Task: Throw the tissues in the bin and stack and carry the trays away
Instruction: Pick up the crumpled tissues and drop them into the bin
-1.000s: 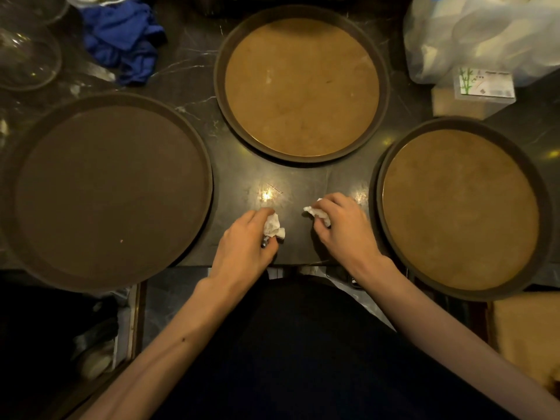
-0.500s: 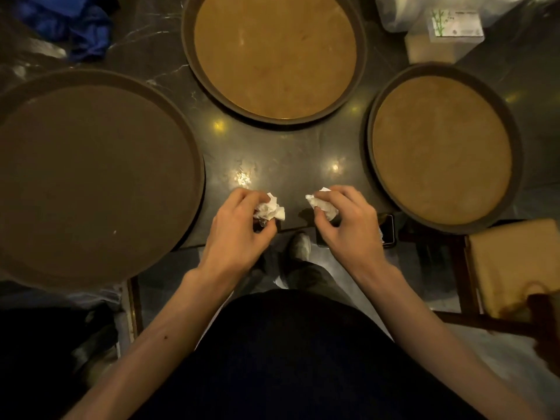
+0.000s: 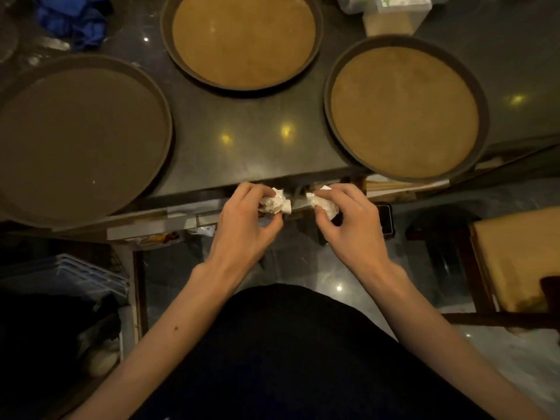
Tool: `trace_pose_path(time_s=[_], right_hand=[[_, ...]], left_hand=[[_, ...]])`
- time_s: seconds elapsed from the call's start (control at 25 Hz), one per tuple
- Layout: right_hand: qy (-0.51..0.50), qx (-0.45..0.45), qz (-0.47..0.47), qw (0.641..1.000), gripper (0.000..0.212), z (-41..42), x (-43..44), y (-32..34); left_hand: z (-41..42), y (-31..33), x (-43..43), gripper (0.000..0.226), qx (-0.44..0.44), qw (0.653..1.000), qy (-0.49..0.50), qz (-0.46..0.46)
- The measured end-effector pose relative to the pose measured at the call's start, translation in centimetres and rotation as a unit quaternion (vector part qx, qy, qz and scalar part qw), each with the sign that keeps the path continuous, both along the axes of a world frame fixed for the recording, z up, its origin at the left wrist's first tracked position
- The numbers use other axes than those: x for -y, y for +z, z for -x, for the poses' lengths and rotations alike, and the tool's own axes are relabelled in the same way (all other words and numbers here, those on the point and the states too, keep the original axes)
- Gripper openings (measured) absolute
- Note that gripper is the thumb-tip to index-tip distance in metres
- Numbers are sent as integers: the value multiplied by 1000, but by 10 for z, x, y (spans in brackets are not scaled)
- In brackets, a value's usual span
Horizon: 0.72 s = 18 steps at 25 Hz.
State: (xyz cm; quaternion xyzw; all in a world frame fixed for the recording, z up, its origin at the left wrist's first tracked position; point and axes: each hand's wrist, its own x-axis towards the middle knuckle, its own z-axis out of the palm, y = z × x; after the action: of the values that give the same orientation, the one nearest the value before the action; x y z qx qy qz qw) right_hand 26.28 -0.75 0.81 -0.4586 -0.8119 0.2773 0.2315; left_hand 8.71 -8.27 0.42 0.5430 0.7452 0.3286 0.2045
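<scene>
Three round trays lie on the dark table [image 3: 260, 140]: a dark brown tray [image 3: 75, 137] at the left, a tan tray [image 3: 242, 37] at the back middle and another tan tray [image 3: 403, 110] at the right. My left hand [image 3: 242, 225] grips a crumpled white tissue [image 3: 275, 203]. A second crumpled tissue [image 3: 322, 204] sits in my right hand [image 3: 354, 225]. Both hands hover just off the table's near edge, side by side and apart. No bin shows clearly.
A blue cloth [image 3: 72, 19] lies at the back left, and a tissue box [image 3: 394, 16] stands at the back right. A chair with a tan seat [image 3: 521, 256] is at my right. Pale racks [image 3: 75, 274] sit low at the left. A phone [image 3: 385, 219] lies under the table edge.
Both hands have drawn back from the tabletop to beyond its near edge, each still holding its tissue. The view has tilted down, showing more floor.
</scene>
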Motion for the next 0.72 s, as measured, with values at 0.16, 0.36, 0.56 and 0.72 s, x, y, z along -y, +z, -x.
trace_pose_path(time_s=[0.16,0.36,0.56,0.72], right_hand=[[-37,-13,10,999,23,-90,37,-5],[-84,-31,28,996,23,-176,84,-6],[-123,-39,15,992,22,-214,117,-6],[-159,-36,13,986,22,-224,151,-5]], left_hand=[[-87,-2,27,28,2,999,-31,5],[-170,5,63,27,-13,996,-84,16],[-202,15,85,26,-29,993,-115,6],[-212,16,106,26,-12,992,-124,9]])
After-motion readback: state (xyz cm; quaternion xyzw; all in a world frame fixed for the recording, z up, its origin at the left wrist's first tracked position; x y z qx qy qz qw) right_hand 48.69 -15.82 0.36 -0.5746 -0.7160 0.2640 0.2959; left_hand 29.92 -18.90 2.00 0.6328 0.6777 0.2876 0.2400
